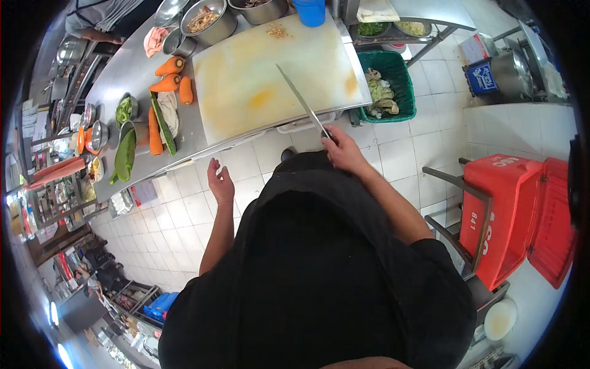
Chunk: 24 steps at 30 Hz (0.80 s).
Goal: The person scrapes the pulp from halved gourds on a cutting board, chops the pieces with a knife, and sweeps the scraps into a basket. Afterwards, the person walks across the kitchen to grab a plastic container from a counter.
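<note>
My right hand (344, 150) is closed around the dark handle of a kitchen knife (298, 95), whose long blade points up and left over the cutting board (233, 80). My left hand (220, 179) hangs in front of the counter, fingers apart and holding nothing. The board is stained yellow in places, with a small pile of brown scraps (278, 31) near its far edge. Left of it lie several carrots (186, 90), a long green cucumber-like vegetable (163, 123), and a white cloth (168, 111). Another large green vegetable (125, 154) rests against a metal container.
Metal pots (212, 31) and a blue container (310, 12) stand along the board's far side. A green bin (405, 92) with vegetable scraps is right of the counter. Further right is an open red bin (504, 209). Another person's arm (101, 35) shows at the upper left.
</note>
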Each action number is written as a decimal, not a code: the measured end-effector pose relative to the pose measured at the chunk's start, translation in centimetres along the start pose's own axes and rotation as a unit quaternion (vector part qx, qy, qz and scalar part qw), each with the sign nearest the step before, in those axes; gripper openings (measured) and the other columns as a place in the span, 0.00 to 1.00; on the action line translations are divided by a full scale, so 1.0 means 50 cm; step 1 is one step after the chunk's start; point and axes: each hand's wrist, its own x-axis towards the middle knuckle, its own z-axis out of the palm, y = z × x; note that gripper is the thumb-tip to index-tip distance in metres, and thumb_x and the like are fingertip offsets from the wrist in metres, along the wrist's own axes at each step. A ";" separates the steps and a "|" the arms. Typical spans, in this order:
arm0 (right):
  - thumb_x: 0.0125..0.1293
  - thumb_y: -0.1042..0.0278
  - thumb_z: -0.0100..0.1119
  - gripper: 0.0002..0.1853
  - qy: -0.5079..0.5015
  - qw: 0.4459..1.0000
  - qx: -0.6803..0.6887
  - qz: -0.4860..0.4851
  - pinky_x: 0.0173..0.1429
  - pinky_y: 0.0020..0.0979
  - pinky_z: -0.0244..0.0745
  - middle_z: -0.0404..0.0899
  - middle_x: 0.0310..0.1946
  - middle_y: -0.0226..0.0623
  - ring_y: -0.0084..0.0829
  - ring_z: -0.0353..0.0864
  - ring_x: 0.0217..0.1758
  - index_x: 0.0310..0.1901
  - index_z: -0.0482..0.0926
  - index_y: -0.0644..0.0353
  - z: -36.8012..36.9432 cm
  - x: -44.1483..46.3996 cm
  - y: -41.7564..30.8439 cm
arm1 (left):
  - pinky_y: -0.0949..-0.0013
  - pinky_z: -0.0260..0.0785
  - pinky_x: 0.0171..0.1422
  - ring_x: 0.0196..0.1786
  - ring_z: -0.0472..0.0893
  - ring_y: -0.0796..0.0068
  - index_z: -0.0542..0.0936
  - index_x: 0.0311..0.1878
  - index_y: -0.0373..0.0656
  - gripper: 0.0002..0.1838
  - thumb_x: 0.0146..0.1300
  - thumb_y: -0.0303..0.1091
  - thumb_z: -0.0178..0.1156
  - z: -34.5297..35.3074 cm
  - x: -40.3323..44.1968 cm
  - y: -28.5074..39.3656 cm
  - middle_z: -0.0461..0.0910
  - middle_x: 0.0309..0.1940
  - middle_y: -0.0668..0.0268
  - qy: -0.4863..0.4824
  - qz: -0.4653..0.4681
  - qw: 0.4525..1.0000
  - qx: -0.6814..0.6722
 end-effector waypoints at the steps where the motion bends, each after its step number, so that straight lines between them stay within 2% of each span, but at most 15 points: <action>1: 0.71 0.66 0.55 0.20 -0.037 0.998 0.010 0.047 0.33 0.33 0.73 0.74 0.28 0.34 0.29 0.74 0.29 0.63 0.69 0.55 -0.009 -0.010 -0.005 | 0.69 0.75 0.49 0.55 0.78 0.66 0.68 0.68 0.37 0.26 0.65 0.23 0.57 -0.002 -0.013 -0.007 0.77 0.58 0.54 0.001 -0.010 1.000 0.011; 2: 0.72 0.65 0.55 0.20 -0.040 0.991 0.074 0.108 0.27 0.30 0.71 0.74 0.28 0.31 0.24 0.73 0.26 0.64 0.69 0.53 -0.037 -0.022 -0.015 | 0.69 0.75 0.49 0.55 0.79 0.66 0.68 0.68 0.37 0.27 0.65 0.23 0.58 -0.006 -0.026 -0.016 0.77 0.58 0.54 -0.001 -0.024 1.000 0.020; 3: 0.73 0.65 0.53 0.20 0.023 0.981 0.154 0.118 0.19 0.25 0.64 0.71 0.27 0.26 0.18 0.68 0.20 0.65 0.68 0.51 -0.063 -0.036 -0.017 | 0.69 0.76 0.49 0.55 0.79 0.66 0.68 0.68 0.37 0.27 0.65 0.22 0.58 -0.012 -0.043 -0.020 0.77 0.58 0.53 0.001 -0.035 0.999 0.018; 4: 0.73 0.65 0.52 0.21 0.103 0.983 0.125 0.091 0.19 0.25 0.64 0.70 0.27 0.26 0.18 0.66 0.19 0.65 0.67 0.50 -0.094 -0.045 -0.025 | 0.69 0.76 0.49 0.56 0.79 0.66 0.68 0.68 0.37 0.27 0.65 0.22 0.58 -0.016 -0.062 -0.031 0.77 0.57 0.54 -0.001 -0.052 0.998 0.031; 5: 0.73 0.66 0.50 0.20 0.139 0.989 0.045 0.033 0.19 0.23 0.64 0.70 0.26 0.26 0.16 0.66 0.19 0.65 0.67 0.52 -0.140 -0.042 0.001 | 0.69 0.76 0.49 0.56 0.79 0.66 0.68 0.68 0.38 0.27 0.65 0.22 0.58 -0.023 -0.085 -0.048 0.77 0.57 0.54 0.004 -0.073 0.996 0.046; 6: 0.73 0.68 0.49 0.20 0.166 0.984 0.055 0.045 0.19 0.21 0.63 0.70 0.25 0.26 0.14 0.64 0.18 0.65 0.68 0.54 -0.180 -0.048 -0.009 | 0.68 0.76 0.49 0.55 0.79 0.65 0.68 0.68 0.39 0.28 0.64 0.23 0.59 -0.025 -0.110 -0.074 0.78 0.56 0.54 0.011 -0.097 0.994 0.039; 7: 0.72 0.67 0.51 0.19 0.181 0.980 -0.084 0.002 0.25 0.25 0.70 0.75 0.27 0.30 0.17 0.71 0.23 0.62 0.71 0.58 -0.215 -0.040 -0.017 | 0.67 0.76 0.49 0.54 0.80 0.64 0.68 0.68 0.39 0.28 0.64 0.24 0.60 -0.027 -0.140 -0.098 0.78 0.55 0.53 0.019 -0.120 0.992 0.030; 8: 0.71 0.67 0.53 0.18 0.147 0.975 -0.160 -0.047 0.31 0.29 0.74 0.78 0.31 0.35 0.24 0.76 0.28 0.61 0.73 0.59 -0.241 -0.033 -0.018 | 0.65 0.76 0.50 0.53 0.80 0.62 0.69 0.68 0.40 0.29 0.63 0.26 0.61 -0.031 -0.172 -0.109 0.79 0.55 0.53 0.013 -0.142 0.987 0.070; 10: 0.68 0.67 0.57 0.19 0.079 0.942 -0.284 -0.161 0.43 0.36 0.77 0.82 0.37 0.42 0.36 0.82 0.38 0.59 0.74 0.60 -0.231 0.004 -0.070 | 0.61 0.76 0.52 0.51 0.80 0.59 0.69 0.67 0.40 0.30 0.61 0.30 0.63 -0.029 -0.232 -0.135 0.79 0.53 0.51 -0.004 -0.172 0.977 0.122; 12: 0.66 0.67 0.60 0.19 0.015 0.881 -0.379 -0.281 0.52 0.42 0.76 0.82 0.44 0.48 0.46 0.83 0.47 0.58 0.75 0.60 -0.196 0.034 -0.128 | 0.56 0.75 0.54 0.49 0.81 0.57 0.70 0.66 0.41 0.30 0.60 0.33 0.63 -0.025 -0.292 -0.163 0.80 0.52 0.49 -0.037 -0.210 0.967 0.141; 15: 0.62 0.66 0.62 0.21 -0.032 0.866 -0.424 -0.262 0.54 0.46 0.75 0.82 0.46 0.49 0.52 0.81 0.49 0.58 0.75 0.58 -0.118 0.122 -0.185 | 0.58 0.75 0.57 0.50 0.83 0.54 0.69 0.68 0.41 0.32 0.60 0.38 0.64 -0.023 -0.356 -0.132 0.81 0.52 0.48 -0.084 -0.315 0.940 0.104; 19: 0.61 0.65 0.63 0.23 -0.028 0.799 -0.546 -0.251 0.54 0.45 0.76 0.79 0.50 0.45 0.51 0.78 0.53 0.58 0.75 0.54 -0.028 0.239 -0.203 | 0.59 0.75 0.58 0.52 0.83 0.53 0.69 0.68 0.42 0.33 0.60 0.41 0.64 -0.021 -0.418 -0.142 0.82 0.51 0.48 -0.120 -0.340 0.931 0.059; 20: 0.60 0.65 0.63 0.22 -0.026 0.794 -0.549 -0.259 0.54 0.44 0.76 0.77 0.50 0.47 0.51 0.76 0.56 0.57 0.76 0.55 -0.018 0.259 -0.193 | 0.59 0.75 0.58 0.53 0.82 0.53 0.69 0.68 0.42 0.33 0.60 0.42 0.63 -0.023 -0.428 -0.144 0.82 0.51 0.48 -0.115 -0.360 0.925 0.039; 23: 0.61 0.65 0.63 0.21 0.050 0.716 -0.570 -0.399 0.54 0.46 0.75 0.76 0.48 0.51 0.52 0.75 0.55 0.55 0.77 0.58 0.007 0.280 -0.176 | 0.59 0.74 0.58 0.53 0.82 0.53 0.70 0.68 0.42 0.33 0.61 0.43 0.63 -0.029 -0.473 -0.181 0.82 0.50 0.49 -0.073 -0.388 0.919 0.003; 24: 0.61 0.65 0.62 0.20 0.054 0.730 -0.529 -0.430 0.54 0.46 0.75 0.76 0.48 0.53 0.53 0.76 0.54 0.54 0.77 0.60 0.026 0.268 -0.181 | 0.59 0.74 0.58 0.53 0.82 0.53 0.70 0.68 0.42 0.33 0.61 0.43 0.62 -0.031 -0.491 -0.202 0.83 0.50 0.49 -0.055 -0.391 0.919 -0.003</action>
